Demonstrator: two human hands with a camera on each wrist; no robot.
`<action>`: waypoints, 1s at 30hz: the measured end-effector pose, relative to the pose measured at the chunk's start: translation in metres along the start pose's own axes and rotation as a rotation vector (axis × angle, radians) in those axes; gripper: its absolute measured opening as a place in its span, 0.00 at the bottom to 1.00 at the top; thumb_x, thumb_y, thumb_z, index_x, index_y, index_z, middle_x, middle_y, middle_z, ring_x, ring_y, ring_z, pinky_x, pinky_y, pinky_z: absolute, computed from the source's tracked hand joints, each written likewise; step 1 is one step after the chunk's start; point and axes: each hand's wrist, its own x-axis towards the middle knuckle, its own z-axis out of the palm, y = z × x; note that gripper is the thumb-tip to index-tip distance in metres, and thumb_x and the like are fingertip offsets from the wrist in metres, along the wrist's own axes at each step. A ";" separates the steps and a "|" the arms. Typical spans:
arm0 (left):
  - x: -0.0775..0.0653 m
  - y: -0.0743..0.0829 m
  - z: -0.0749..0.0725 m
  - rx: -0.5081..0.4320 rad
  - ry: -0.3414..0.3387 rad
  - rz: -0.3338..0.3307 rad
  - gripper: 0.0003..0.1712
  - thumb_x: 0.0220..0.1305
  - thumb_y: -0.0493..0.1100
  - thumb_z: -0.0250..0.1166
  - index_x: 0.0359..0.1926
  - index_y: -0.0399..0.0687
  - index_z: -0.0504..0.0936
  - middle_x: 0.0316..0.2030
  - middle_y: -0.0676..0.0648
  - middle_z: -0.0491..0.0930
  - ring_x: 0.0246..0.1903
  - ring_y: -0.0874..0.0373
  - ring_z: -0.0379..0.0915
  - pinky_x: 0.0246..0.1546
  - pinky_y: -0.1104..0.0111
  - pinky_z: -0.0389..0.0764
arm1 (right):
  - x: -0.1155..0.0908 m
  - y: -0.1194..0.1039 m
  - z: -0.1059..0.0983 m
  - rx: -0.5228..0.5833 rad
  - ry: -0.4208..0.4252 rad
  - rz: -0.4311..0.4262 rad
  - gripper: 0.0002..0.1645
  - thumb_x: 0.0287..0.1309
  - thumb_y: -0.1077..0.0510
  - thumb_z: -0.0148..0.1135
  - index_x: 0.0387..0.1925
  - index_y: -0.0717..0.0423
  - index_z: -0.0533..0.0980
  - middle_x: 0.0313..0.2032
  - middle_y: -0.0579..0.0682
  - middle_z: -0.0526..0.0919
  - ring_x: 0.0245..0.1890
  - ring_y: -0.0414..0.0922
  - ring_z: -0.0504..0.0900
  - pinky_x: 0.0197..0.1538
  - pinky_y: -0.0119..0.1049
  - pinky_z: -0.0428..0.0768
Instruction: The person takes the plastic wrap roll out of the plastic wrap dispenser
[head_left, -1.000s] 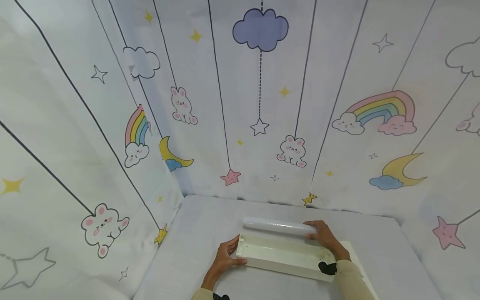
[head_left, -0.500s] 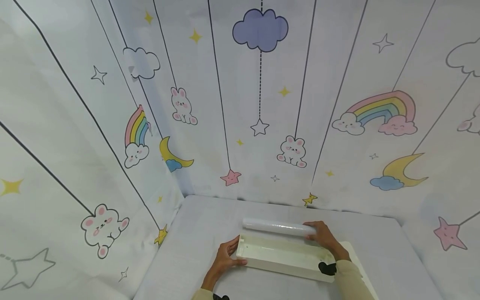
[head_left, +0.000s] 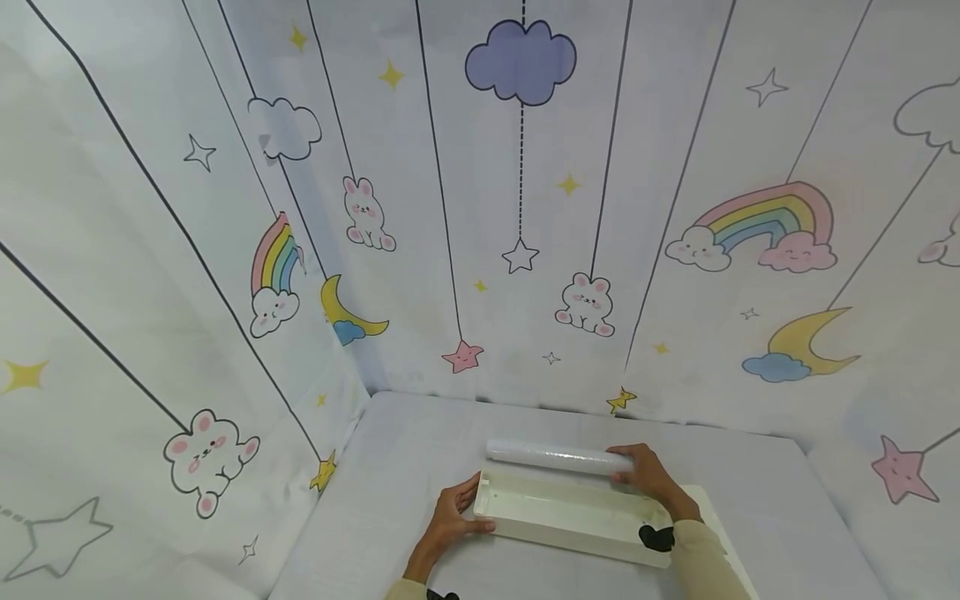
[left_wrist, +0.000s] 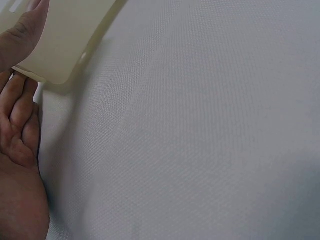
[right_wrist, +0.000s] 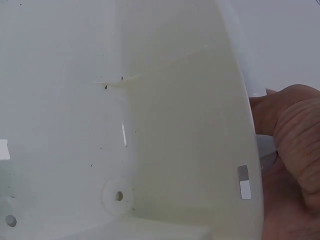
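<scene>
A long, open cream-coloured plastic box (head_left: 570, 540) lies on the white-covered table in the head view. My left hand (head_left: 453, 512) holds its left end, the thumb on the front wall and the fingers round the end. In the left wrist view the thumb presses a corner of the box (left_wrist: 67, 42). Just behind the box lies a white roll in shiny clear film (head_left: 547, 455). My right hand (head_left: 647, 472) grips the roll's right end, reaching over the box. The right wrist view looks into the box (right_wrist: 185, 130), whose wall partly hides the right hand (right_wrist: 297, 140).
A flat cream-coloured piece (head_left: 708, 508) lies at the right, partly under the right sleeve (head_left: 705, 558). Behind the white table (head_left: 420, 417) rise walls of printed cloth with clouds, rabbits and stars. Small holes (right_wrist: 119, 196) show in the box floor.
</scene>
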 end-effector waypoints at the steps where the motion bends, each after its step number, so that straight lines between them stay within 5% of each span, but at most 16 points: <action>1: 0.000 -0.001 0.000 -0.001 -0.002 -0.004 0.57 0.47 0.41 0.82 0.75 0.40 0.61 0.72 0.40 0.67 0.72 0.44 0.64 0.72 0.74 0.69 | 0.000 0.000 0.000 -0.001 0.006 -0.008 0.28 0.40 0.67 0.79 0.49 0.67 0.83 0.49 0.64 0.87 0.50 0.62 0.83 0.53 0.46 0.81; 9: 0.001 -0.002 0.000 -0.006 -0.012 0.000 0.57 0.47 0.41 0.82 0.76 0.40 0.61 0.72 0.41 0.66 0.73 0.45 0.63 0.74 0.69 0.68 | -0.001 -0.001 0.001 -0.024 0.022 -0.046 0.28 0.38 0.66 0.80 0.47 0.68 0.84 0.47 0.65 0.87 0.48 0.64 0.84 0.50 0.45 0.83; 30: 0.001 -0.001 -0.001 -0.005 -0.014 0.022 0.57 0.47 0.40 0.82 0.75 0.35 0.60 0.72 0.37 0.66 0.72 0.41 0.63 0.72 0.70 0.70 | -0.001 -0.003 0.003 -0.019 -0.033 0.031 0.30 0.39 0.67 0.80 0.50 0.68 0.83 0.51 0.66 0.86 0.56 0.69 0.79 0.61 0.67 0.77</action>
